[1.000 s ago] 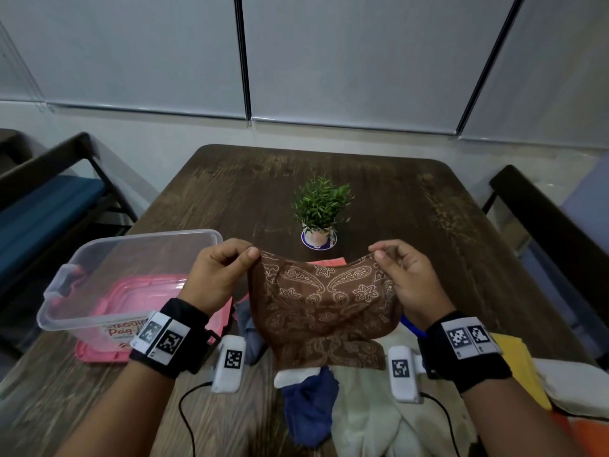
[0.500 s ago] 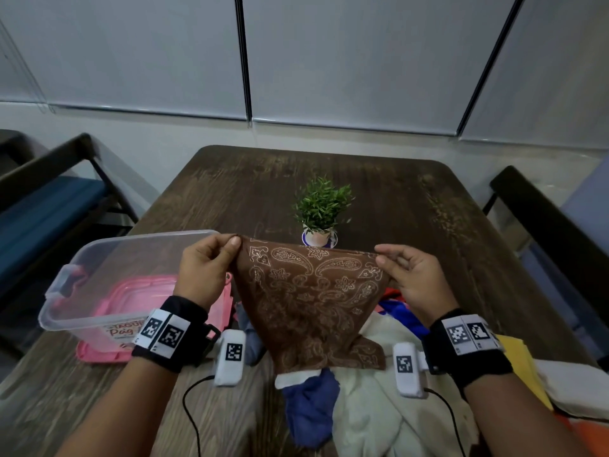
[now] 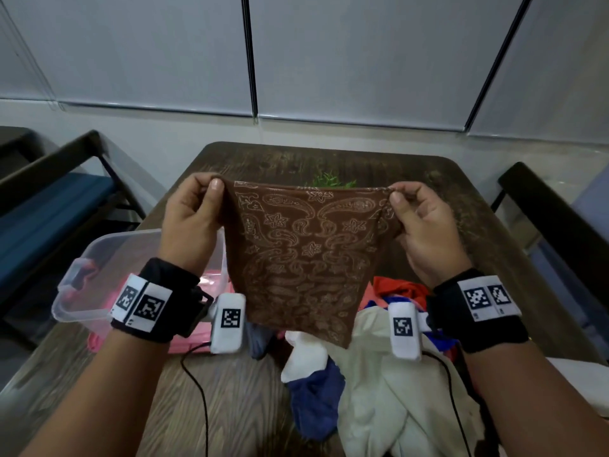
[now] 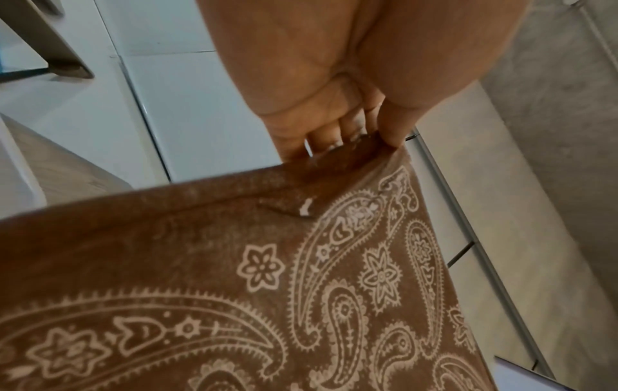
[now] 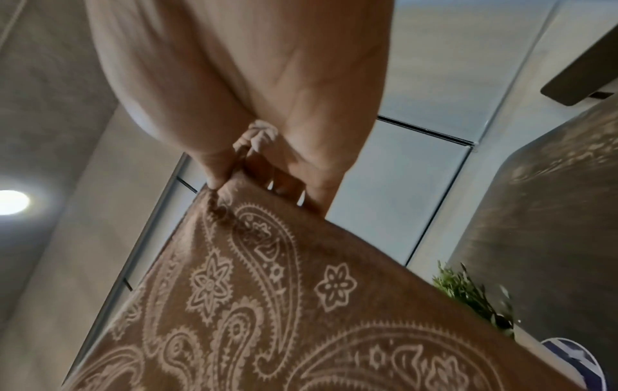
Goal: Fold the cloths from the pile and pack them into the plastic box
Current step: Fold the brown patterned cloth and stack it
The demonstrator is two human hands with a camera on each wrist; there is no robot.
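**Brown cloth held up and spread, fold not yet made**

You held the brown paisley cloth (image 3: 304,258) up in the air in front of you, above the near half of the wooden table (image 3: 478,206). Your left hand (image 3: 189,222) pinched one top corner between thumb and curled fingers, and your right hand (image 3: 425,232) pinched the opposite top corner the same way, gathering a little bunch of fabric there. The top edge ran taut between the two grips; the rest hung down and narrowed toward its lower end, clear of the table.

Below it lay the pile of cloths (image 3: 379,390), cream, blue and red-orange among them, on the near right of the table. The plastic box (image 3: 99,291) stood on the near left, just beside your left wrist, over something pink. The potted plant (image 3: 331,182) peeked over the cloth's top edge.

By my reading, you were at the opening of a fold: cloth spread and squared, no crease made. The next move likely called for bringing the two corners together, or laying the cloth flat on bare table, keeping both pinches firm so that the edges met evenly.
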